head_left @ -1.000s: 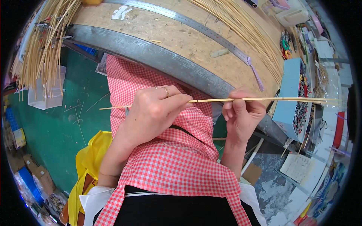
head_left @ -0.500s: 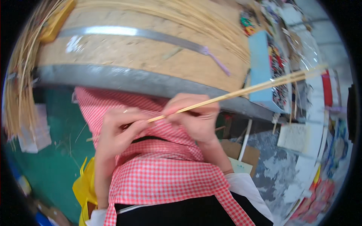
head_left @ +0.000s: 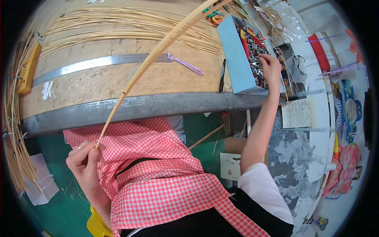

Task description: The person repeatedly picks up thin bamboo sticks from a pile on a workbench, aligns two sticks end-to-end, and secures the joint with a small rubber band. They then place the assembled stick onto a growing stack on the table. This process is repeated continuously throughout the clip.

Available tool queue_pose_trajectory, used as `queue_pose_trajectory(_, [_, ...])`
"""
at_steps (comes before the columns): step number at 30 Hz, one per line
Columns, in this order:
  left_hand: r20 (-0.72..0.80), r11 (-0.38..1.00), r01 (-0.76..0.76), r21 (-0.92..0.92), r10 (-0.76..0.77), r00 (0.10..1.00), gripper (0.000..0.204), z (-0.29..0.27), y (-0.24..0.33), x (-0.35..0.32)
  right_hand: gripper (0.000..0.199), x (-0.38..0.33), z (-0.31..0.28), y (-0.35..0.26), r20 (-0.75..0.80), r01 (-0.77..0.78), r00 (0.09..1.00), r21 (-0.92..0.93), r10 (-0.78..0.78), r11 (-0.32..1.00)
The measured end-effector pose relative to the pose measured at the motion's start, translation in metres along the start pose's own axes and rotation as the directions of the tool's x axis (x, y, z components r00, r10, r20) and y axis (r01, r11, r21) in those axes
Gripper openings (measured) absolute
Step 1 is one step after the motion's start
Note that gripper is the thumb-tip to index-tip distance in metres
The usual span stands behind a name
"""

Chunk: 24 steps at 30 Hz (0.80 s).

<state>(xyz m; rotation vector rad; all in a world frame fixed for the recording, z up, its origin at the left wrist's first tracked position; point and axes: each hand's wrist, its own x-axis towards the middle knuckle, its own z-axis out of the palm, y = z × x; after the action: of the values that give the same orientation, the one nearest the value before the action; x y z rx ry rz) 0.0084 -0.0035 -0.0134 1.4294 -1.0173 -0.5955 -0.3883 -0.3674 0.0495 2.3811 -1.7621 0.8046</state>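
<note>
My left hand (head_left: 85, 158) sits low over my lap, closed around the near end of a long thin bamboo strip (head_left: 154, 55). The strip rises from that hand and arcs up and to the right across the wooden workbench (head_left: 118, 83). My right hand (head_left: 271, 68) is stretched out to the right, fingers down inside a light blue tray (head_left: 233, 51) full of small tools with red and dark handles. What the fingers touch in the tray is hidden. A red-and-white checked apron (head_left: 158, 173) covers my lap.
A long metal ruler (head_left: 90, 65) lies across the bench, with a bundle of thin bamboo strips (head_left: 118, 27) behind it. A purple strap (head_left: 185, 65) and a black pen (head_left: 222, 75) lie near the tray. More strips hang at the left edge (head_left: 12, 130). Papers (head_left: 300, 112) sit at right.
My right hand has let go of the bamboo strip and reached out to the blue tray. The left hand has dropped to my lap, and the strip now points up across the bench.
</note>
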Motion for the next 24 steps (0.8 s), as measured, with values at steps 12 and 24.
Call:
queue_pose_trajectory(12, [-0.023,0.996,0.042,0.082,-0.040,0.999,0.016,0.006,0.002,0.001,0.022,0.042,0.039,0.083,0.492,0.168,0.871,-0.279,-0.010,0.946])
queue_pose_trajectory(24, [-0.022,0.993,0.047,0.112,-0.045,0.999,0.007,0.006,0.004,0.005,0.024,-0.017,-0.015,0.003,-0.225,0.251,0.935,-0.133,-0.276,0.959])
